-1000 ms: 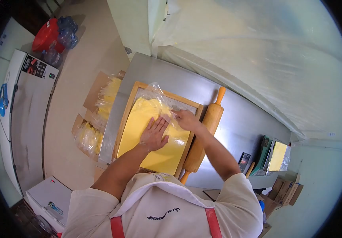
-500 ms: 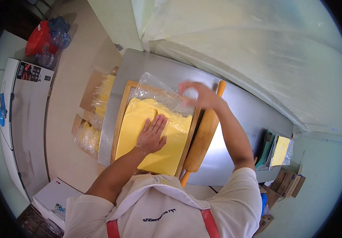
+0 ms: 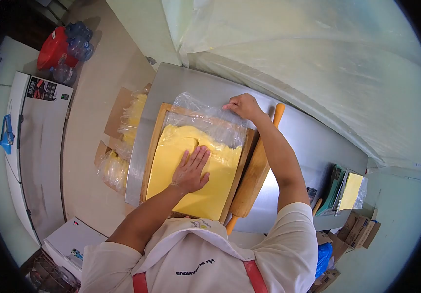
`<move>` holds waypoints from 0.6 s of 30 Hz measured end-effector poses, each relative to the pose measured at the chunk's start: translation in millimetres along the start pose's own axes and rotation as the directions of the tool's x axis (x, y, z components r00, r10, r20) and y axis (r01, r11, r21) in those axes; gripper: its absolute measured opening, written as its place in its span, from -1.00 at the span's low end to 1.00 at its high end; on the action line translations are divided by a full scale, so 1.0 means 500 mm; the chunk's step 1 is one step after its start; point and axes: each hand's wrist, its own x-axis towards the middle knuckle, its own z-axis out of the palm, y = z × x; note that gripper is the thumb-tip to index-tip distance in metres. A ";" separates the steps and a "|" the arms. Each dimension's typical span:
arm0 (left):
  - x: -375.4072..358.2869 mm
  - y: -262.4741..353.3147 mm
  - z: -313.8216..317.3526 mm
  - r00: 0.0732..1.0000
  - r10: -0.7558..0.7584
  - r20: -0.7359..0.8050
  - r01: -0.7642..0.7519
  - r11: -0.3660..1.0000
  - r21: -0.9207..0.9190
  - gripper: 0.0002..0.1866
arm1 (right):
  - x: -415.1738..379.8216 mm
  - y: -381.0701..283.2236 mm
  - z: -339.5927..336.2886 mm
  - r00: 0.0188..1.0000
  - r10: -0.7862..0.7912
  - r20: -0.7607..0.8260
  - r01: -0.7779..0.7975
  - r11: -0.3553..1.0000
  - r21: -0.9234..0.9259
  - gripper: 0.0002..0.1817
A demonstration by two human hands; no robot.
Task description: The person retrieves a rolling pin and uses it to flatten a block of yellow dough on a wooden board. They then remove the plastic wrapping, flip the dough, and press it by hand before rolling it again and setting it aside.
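Note:
My left hand (image 3: pixel 190 171) lies flat, fingers outstretched, on a yellow slab (image 3: pixel 196 195) that looks like butter or margarine. The slab sits inside a wooden frame (image 3: pixel 153 156), smooth near me and ragged along its far side. A clear plastic sheet (image 3: pixel 205 122) covers the far end of the frame and spills over its far bar. At the sheet's far right corner, my right hand (image 3: pixel 243 105) is closed in a pinch on the plastic edge. A wooden rolling pin (image 3: pixel 252 180) rests along the frame's right side, under my right forearm.
Everything stands on a steel table (image 3: pixel 298 141). Boxes of wrapped yellow blocks (image 3: pixel 131 117) stand off its left edge. Green and yellow folders (image 3: pixel 342 190) lie at its right end. Plastic sheeting (image 3: pixel 308 63) hangs along the far side.
My right hand has moved away from me and closed on the plastic sheet's corner; its fingers were apart and blurred before. My left hand stays on the slab. The view has shifted slightly.

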 end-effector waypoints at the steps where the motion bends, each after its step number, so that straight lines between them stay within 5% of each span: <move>1: 0.001 0.000 -0.001 1.000 0.000 0.002 0.000 1.000 0.002 -0.20 | 0.003 0.009 0.004 0.999 0.004 -0.048 -0.004 1.000 0.007 -0.60; 3: 0.002 0.000 -0.002 1.000 -0.001 0.007 0.001 1.000 -0.001 -0.20 | 0.003 0.025 0.006 0.989 0.012 -0.147 -0.009 1.000 0.019 -0.57; 6: -0.002 0.001 -0.001 1.000 -0.002 0.012 0.002 1.000 -0.008 -0.20 | -0.016 0.039 -0.009 0.978 0.158 -0.139 -0.111 0.947 0.300 -0.57; 10: 0.000 0.000 -0.002 1.000 0.010 -0.009 -0.010 1.000 0.000 -0.20 | -0.071 0.015 -0.047 0.969 -0.220 0.116 0.183 0.946 0.267 -0.63; 13: -0.002 -0.001 0.001 1.000 0.020 -0.004 -0.020 1.000 -0.005 -0.19 | -0.071 0.079 -0.082 0.929 -0.199 0.312 0.173 0.979 0.109 -0.78; 18: -0.002 -0.002 -0.001 0.999 0.027 0.017 -0.027 1.000 -0.014 -0.17 | -0.048 0.104 -0.080 0.988 0.003 0.157 -0.008 0.999 0.036 -0.88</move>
